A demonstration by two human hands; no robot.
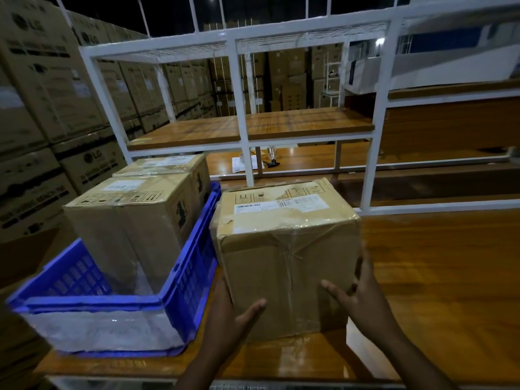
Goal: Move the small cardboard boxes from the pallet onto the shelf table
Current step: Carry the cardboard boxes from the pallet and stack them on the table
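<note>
Left hand [233, 319] and right hand [357, 299] press with straight, spread fingers against the lower sides of a taped brown cardboard box with a white barcode label [287, 249]; neither hand curls round it. The box stands upright on the polished wooden table top [436, 277], close beside a blue plastic lattice crate [191, 277] holding two similar brown cardboard boxes [132, 218]. Behind rises a white metal shelf frame with wooden boards [247, 128]; stacked large printed cartons [42, 108] fill the background. Likely risk: the box sits near the table's front edge, so releasing early could let it tip; pushing leftward could jam it against the crate.
</note>
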